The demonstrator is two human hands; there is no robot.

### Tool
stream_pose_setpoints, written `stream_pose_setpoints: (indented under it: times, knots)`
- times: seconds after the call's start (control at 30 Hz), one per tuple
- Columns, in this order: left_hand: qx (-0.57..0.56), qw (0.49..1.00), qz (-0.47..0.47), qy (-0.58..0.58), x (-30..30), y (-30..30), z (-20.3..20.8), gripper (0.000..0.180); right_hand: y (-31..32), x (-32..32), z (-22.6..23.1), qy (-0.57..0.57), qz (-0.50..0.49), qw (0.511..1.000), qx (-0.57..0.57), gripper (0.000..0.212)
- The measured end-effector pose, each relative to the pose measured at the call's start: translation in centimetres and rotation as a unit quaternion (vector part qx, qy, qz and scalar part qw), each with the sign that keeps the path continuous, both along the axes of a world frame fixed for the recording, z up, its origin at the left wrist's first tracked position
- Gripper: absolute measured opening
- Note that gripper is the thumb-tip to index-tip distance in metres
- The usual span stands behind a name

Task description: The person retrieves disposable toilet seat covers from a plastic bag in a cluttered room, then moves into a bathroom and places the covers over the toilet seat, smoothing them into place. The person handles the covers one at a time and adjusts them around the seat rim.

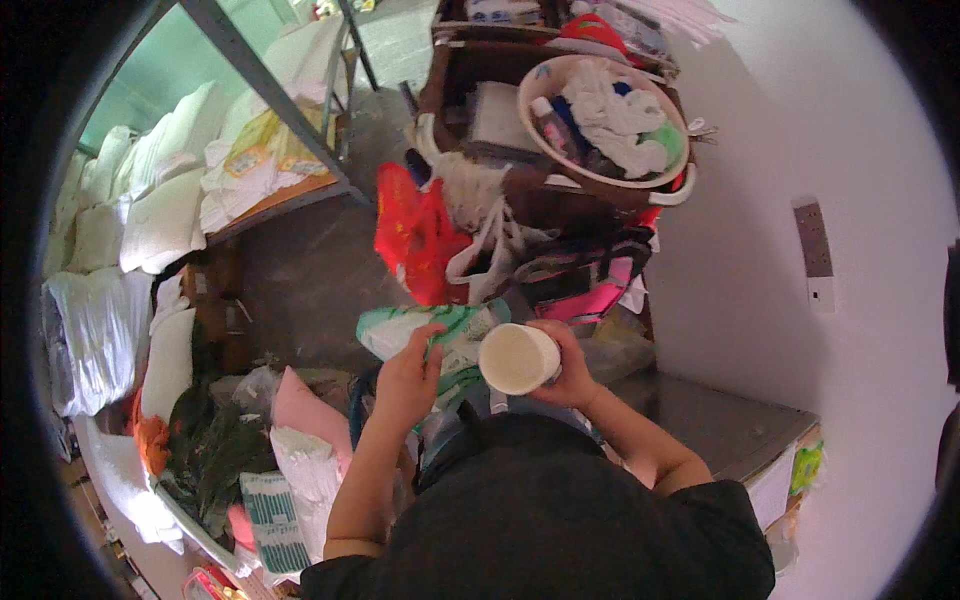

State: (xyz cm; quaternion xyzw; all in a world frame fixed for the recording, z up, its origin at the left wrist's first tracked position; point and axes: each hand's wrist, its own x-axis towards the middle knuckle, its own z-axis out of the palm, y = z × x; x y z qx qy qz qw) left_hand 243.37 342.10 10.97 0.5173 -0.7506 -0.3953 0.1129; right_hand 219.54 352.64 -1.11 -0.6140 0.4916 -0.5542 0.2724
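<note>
Holding white cup (519, 360) in R hand (570, 375), w/ grip closed round its right side & mouth tipped up twd cam, showing pale inside. Located approx. mid-view, just in front of dark shirt (530, 500). Holding out L hand (403, 388) to left of cup, apart from it, w/ fingers part-curled next to green-and-white plastic bag (395, 330). Can't tell re L grip, i.e. whether pinching bag or just beside it. Beyond hands, lying close together: red bag (408, 235), white straps (490, 245) just right of it, then pink-and-black bag (590, 297). Farther off, seeing brown bin (540, 200) w/ white handles, plus pale round basin (528, 100) on top, holding white cloth (610, 110), small bottle, green item etc. On R, noting dark worktop (725, 420) next to pale wall, w/ socket strip (813, 240) mounted higher up. On L, seeing metal post (262, 75) of shelf unit, also white padded packs (170, 220) & yellow-printed pack (265, 145). Lower L, seeing pink cushion (310, 410), green-striped pack (272, 525), dark green heap (205, 450) & small orange bundle (152, 440).
</note>
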Motion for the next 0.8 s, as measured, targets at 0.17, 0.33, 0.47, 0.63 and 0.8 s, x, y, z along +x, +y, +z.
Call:
stream_pose_setpoints:
  times: [0.17,0.33,0.47,0.63,0.8]
  knots:
    - [0.053,0.989,-0.139,-0.004,-4.6,2.0,-5.9,0.035,2.0,-3.9,1.4,-0.028,-0.141,0.989,-0.021,0.090]
    - [0.086,0.972,-0.219,-0.003,-12.1,3.8,-10.6,0.060,4.0,-12.2,0.2,-0.124,-0.367,0.917,0.094,0.120]
    - [0.043,0.958,-0.278,-0.061,-18.9,3.4,-11.6,0.080,3.5,-18.4,4.2,-0.005,-0.407,0.913,0.027,0.136]
    - [-0.038,0.952,-0.277,-0.122,-27.8,0.7,-12.4,0.084,2.7,-22.2,6.0,0.009,-0.402,0.914,0.054,0.139]
    - [-0.064,0.955,-0.264,-0.122,-30.4,0.5,-16.1,0.061,1.0,-24.0,6.4,-0.037,-0.388,0.921,0.007,0.130]
